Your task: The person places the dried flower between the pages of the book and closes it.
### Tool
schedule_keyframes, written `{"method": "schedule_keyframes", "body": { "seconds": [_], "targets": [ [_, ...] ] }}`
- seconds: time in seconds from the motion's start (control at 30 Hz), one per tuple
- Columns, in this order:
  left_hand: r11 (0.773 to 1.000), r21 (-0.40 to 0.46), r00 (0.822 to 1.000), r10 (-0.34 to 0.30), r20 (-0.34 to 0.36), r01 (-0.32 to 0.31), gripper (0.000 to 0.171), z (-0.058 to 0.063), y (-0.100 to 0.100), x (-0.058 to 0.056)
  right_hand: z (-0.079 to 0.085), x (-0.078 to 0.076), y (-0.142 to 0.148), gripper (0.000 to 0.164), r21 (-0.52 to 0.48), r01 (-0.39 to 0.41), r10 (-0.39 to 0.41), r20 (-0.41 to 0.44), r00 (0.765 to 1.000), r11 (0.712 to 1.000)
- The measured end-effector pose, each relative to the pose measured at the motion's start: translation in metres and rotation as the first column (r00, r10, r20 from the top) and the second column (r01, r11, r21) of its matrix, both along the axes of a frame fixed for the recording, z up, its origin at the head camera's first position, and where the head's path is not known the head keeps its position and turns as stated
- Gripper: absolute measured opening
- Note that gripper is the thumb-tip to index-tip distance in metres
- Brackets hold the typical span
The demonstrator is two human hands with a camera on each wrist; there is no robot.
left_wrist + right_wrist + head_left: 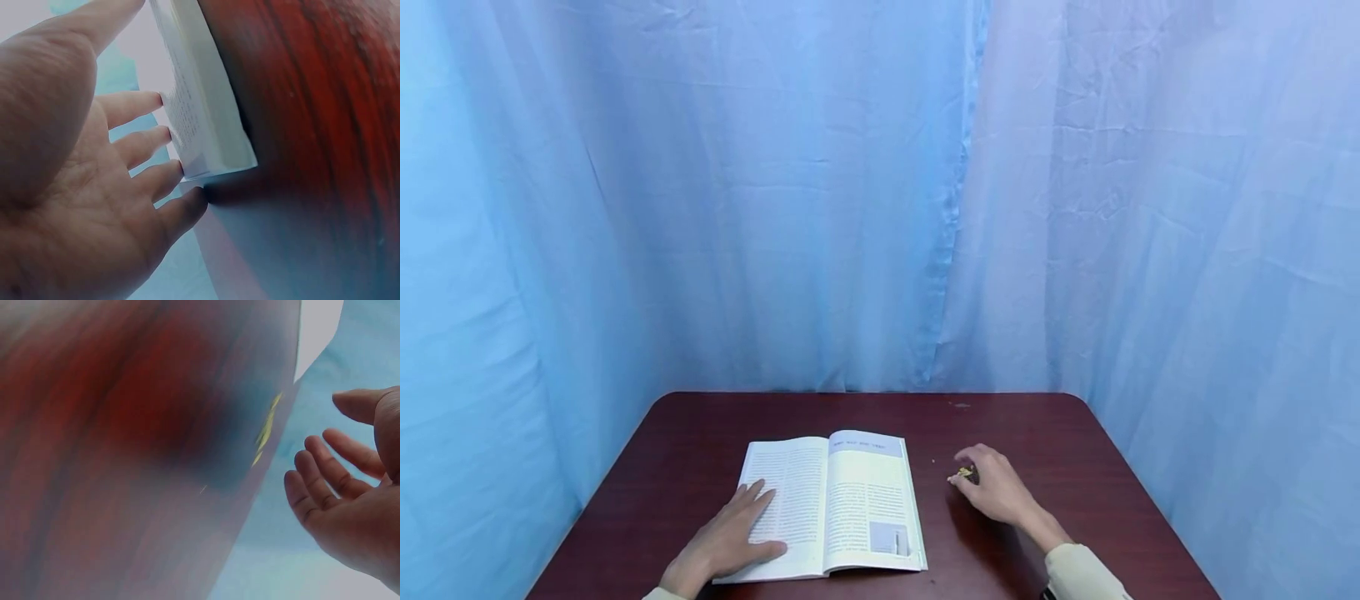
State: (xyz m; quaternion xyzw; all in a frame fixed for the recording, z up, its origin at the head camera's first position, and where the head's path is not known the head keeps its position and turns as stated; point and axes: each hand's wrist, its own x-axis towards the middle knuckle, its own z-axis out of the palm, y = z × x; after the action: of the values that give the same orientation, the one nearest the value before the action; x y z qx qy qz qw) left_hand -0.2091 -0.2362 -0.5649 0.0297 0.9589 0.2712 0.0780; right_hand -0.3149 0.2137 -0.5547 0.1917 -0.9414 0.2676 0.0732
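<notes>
An open book (865, 500) lies on the dark red table, printed pages facing up. My left hand (726, 533) rests on its left page with the fingers spread; in the left wrist view the fingertips of the left hand (94, 181) touch the page near the book's edge. To the right of the book, a small thin yellow thing (965, 472) lies on the table, too small to name. Over it hovers my right hand (996, 487), thumb and fingers apart. The right wrist view has a gap between the yellow thing (265, 434) and the right hand (350, 481).
The wood-grain table (1015, 417) has rounded far corners. Light blue curtains (820, 208) hang behind it and on both sides. A pale mark (959, 406) shows near the table's far edge.
</notes>
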Motion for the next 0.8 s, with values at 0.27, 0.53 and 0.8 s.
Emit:
{"method": "schedule_keyframes", "body": {
  "seconds": [0.27,0.53,0.8],
  "targets": [
    [1.0,-0.001,1.0,-0.003,-0.007,0.003,0.101,-0.003,-0.002,0.0,-0.01,-0.004,0.029,0.015,0.009,0.122,-0.122,0.082,0.989,0.992],
    [1.0,0.014,1.0,0.002,0.002,-0.002,0.102,-0.006,-0.003,-0.001,-0.017,-0.009,0.024,0.016,0.017,0.176,-0.176,0.108,0.978,0.984],
    [1.0,0.029,1.0,0.009,0.007,-0.009,0.103,-0.002,-0.002,0.002,-0.014,-0.011,0.016,0.023,0.035,0.212,-0.215,0.143,0.966,0.977]
  ]
}}
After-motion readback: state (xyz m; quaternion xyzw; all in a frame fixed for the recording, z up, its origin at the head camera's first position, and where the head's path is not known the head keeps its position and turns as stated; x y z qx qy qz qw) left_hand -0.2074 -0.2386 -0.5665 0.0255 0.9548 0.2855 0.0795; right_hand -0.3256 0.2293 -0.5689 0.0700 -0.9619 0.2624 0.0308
